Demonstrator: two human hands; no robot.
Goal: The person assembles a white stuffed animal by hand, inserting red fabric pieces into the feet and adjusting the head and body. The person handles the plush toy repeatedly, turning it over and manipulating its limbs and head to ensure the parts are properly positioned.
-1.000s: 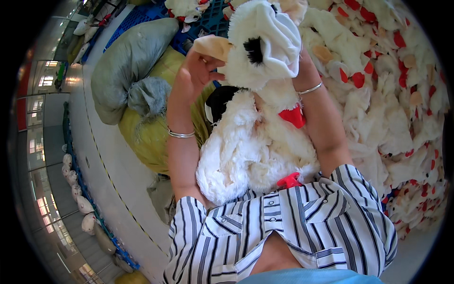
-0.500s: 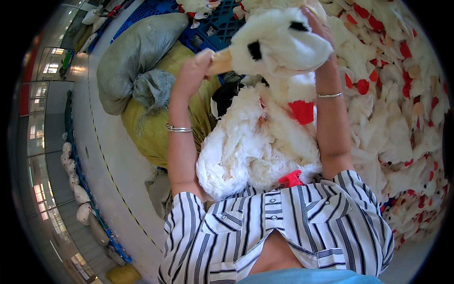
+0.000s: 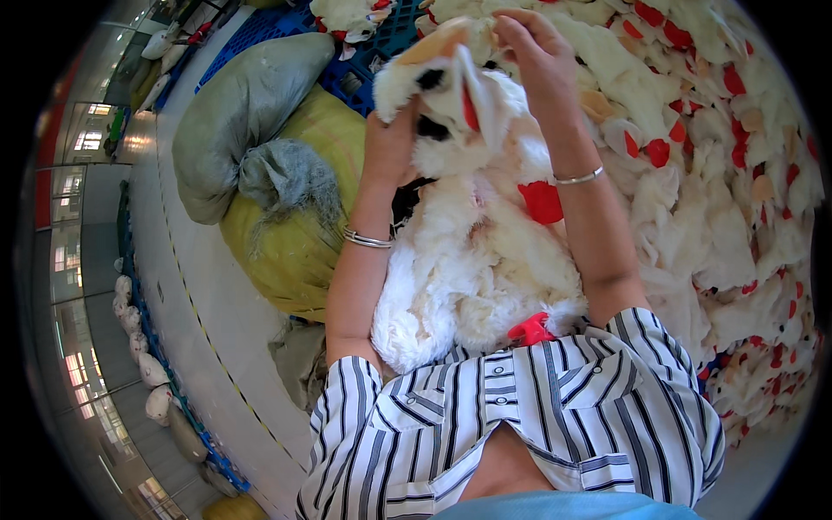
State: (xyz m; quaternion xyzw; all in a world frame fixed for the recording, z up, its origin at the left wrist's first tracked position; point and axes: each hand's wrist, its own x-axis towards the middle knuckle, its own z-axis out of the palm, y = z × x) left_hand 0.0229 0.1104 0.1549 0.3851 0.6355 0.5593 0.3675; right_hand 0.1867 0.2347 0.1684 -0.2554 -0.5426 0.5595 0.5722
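An unstuffed white plush animal skin (image 3: 446,156) with black patches, a peach flap and a red strip is held up in front of me. My left hand (image 3: 390,147) is closed around its left side, the fingers partly hidden behind the fur. At its upper right edge is my right hand (image 3: 537,56), thumb and fingers bent together in a pinch; whatever lies between the fingertips is too small to make out. Below, a heap of fluffy white plush (image 3: 468,269) fills my lap, with a red patch (image 3: 542,202) and a red piece (image 3: 530,329) on it.
A large pile of white plush skins (image 3: 693,208) with red and peach parts covers the right side. At left, a grey-green sack (image 3: 247,113) leans on a yellow sack (image 3: 295,251). Blue plastic pallets (image 3: 277,39) lie behind. A striped line (image 3: 204,325) crosses the pale floor.
The plush skin has turned and its peach flap has swung from the left to the top. My left hand has moved from the flap to the side; my right hand has shifted left along the edge.
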